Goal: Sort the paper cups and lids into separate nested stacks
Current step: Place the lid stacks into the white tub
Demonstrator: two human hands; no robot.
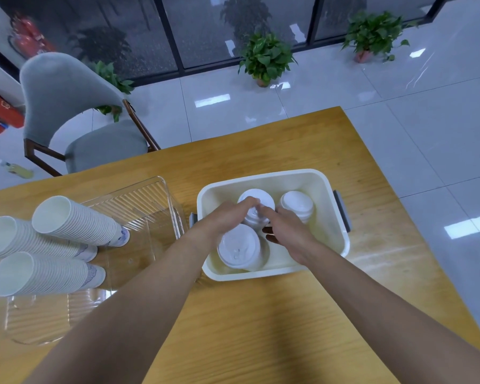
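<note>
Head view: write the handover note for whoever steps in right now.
Left hand and right hand: both inside the white bin, fingers meeting on the middle lidded cup; grip not clear.
White bin: two more lidded cups, near and far right.
Clear tray: three nested cup stacks lean in it.
Done: those cup stacks. Left: take the lids off the three cups, nest the cups, stack the lids; no lid stack in view.

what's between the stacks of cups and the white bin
In the head view, a clear ribbed plastic container sits between the cup stacks and the white bin, with the left forearm crossing its near side.
</note>
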